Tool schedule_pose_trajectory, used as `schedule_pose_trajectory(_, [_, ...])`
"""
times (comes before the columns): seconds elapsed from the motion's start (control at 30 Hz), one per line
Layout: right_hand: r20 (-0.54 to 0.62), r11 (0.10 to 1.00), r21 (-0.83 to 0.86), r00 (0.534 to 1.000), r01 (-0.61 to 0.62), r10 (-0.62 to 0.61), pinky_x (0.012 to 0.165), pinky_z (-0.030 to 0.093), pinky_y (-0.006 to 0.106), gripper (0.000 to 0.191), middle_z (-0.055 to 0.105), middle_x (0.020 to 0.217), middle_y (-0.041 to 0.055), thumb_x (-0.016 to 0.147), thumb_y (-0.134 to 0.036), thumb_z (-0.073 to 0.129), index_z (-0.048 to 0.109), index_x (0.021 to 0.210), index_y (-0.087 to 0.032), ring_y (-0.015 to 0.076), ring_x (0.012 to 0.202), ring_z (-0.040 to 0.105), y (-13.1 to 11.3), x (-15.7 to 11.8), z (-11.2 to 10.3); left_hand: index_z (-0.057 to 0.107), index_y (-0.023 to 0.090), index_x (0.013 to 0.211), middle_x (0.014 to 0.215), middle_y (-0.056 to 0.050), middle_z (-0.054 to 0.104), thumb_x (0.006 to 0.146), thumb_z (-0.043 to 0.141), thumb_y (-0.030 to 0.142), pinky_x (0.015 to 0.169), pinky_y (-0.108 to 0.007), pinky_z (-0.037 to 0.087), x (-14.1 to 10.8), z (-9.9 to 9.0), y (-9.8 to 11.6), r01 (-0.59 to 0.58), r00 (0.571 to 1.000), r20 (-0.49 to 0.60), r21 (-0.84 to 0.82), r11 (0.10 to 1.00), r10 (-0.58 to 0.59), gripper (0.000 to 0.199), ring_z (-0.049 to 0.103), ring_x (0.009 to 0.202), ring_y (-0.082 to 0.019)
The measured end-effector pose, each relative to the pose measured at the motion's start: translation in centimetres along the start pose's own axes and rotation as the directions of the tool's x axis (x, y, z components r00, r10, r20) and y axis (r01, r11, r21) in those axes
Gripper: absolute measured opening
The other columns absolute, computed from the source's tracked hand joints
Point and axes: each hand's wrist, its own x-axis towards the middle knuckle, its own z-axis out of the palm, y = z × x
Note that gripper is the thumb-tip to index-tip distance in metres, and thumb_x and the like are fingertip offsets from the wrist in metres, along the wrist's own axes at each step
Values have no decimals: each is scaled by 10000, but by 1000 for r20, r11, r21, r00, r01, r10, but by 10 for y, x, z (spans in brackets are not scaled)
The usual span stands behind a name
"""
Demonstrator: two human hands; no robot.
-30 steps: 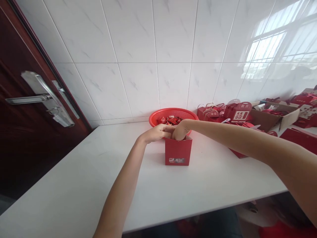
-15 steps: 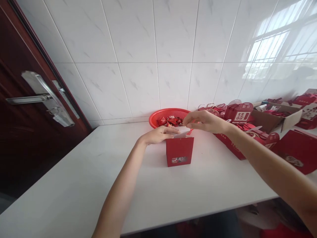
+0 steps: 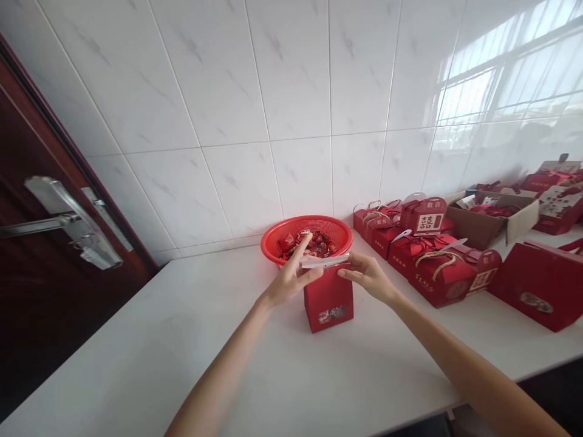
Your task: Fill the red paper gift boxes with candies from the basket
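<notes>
A small red box [image 3: 330, 300] with a picture window low on its front stands upright on the white table [image 3: 191, 340]. White flaps [image 3: 325, 261] lie nearly flat across its top. My left hand [image 3: 291, 278] is at the box's upper left, thumb against the top edge and index finger stretched out over the basket. At the upper right corner, my right hand [image 3: 364, 276] pinches the box's top edge between thumb and fingers. Just behind the box sits a red plastic basket [image 3: 272, 235] holding several wrapped sweets [image 3: 319, 244].
Several red gift boxes [image 3: 449, 276] with rope handles stand to the right. A larger red box [image 3: 537, 285] is at the far right, and an open cardboard carton [image 3: 523, 220] is behind. A tiled wall [image 3: 300, 176] backs the table; a door [image 3: 27, 273] is at left.
The view has shifted. My right hand has come down to the box's right corner, my left index finger has stretched out, and the raised white flap now lies flatter.
</notes>
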Motion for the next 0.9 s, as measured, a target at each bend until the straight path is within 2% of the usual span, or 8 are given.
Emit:
schedule_pose_trajectory(0.07, [-44, 999, 35, 999, -11, 13, 827, 563, 398, 337, 736, 977, 67, 822, -506, 718, 688, 968, -204, 250, 930, 684, 5, -1, -2, 240, 269, 1583, 1472, -121, 543, 850, 713, 442, 1120, -416, 409, -3, 7, -10, 9, 1000, -14, -35, 999, -9, 889, 498, 1365, -287])
schedule_pose_trajectory(0.2, [-108, 1000, -23, 994, 0, -3, 737, 549, 350, 311, 697, 852, 35, 839, -522, 688, 662, 854, -213, 211, 805, 651, 9, -3, -3, 526, 204, 1412, 1275, -116, 676, 912, 611, 467, 997, -405, 506, -9, 20, -26, 45, 988, -152, 33, 998, -39, 572, 633, 1169, -282])
schedule_pose_trajectory(0.3, [-137, 993, -115, 990, 19, -35, 754, 535, 346, 311, 691, 864, 36, 854, -527, 666, 658, 854, -216, 197, 779, 633, 7, -6, -4, 566, 222, 1365, 1125, -88, 730, 927, 588, 476, 906, -365, 546, -10, 28, -33, 47, 971, -239, 102, 994, -21, 507, 678, 1037, -249])
schedule_pose_trajectory(0.4, [-126, 993, -113, 992, 18, -32, 777, 530, 350, 334, 704, 908, 51, 879, -546, 625, 668, 892, -215, 209, 813, 642, 2, -11, -5, 650, 243, 1244, 1164, -82, 729, 923, 587, 500, 860, -350, 568, -10, 33, -40, 9, 959, -282, 136, 991, 30, 416, 694, 996, -239])
schedule_pose_trajectory(0.53, [-110, 999, -30, 994, -31, 27, 778, 533, 346, 403, 710, 952, 64, 926, -588, 527, 670, 966, -213, 233, 886, 662, -4, -17, -4, 708, 261, 1169, 1175, -80, 743, 912, 602, 509, 881, -379, 575, -8, 35, -49, -54, 942, -315, 192, 980, 114, 373, 702, 1023, -264])
schedule_pose_trajectory(0.67, [-149, 997, -58, 988, -55, 46, 739, 526, 323, 393, 692, 871, 46, 926, -579, 537, 673, 907, -210, 218, 836, 651, -2, -16, -3, 770, 251, 1037, 1051, -66, 778, 922, 591, 481, 884, -391, 579, -8, 38, -51, -99, 924, -336, 245, 964, 181, 313, 714, 966, -257])
schedule_pose_trajectory(0.77, [-141, 993, -106, 989, -55, 40, 731, 520, 323, 373, 686, 857, 42, 913, -562, 568, 687, 899, -208, 209, 803, 635, 1, -16, -6, 787, 244, 957, 967, -64, 782, 924, 585, 458, 849, -378, 578, -9, 41, -50, -93, 927, -335, 237, 967, 171, 295, 707, 908, -239])
schedule_pose_trajectory(0.9, [-105, 993, -114, 994, -38, 26, 773, 524, 336, 356, 707, 889, 44, 910, -544, 584, 710, 936, -212, 216, 839, 644, 1, -17, -11, 774, 232, 959, 990, -66, 774, 891, 621, 420, 968, -409, 524, -13, 44, -53, -40, 943, -319, 181, 983, 97, 251, 689, 966, -241])
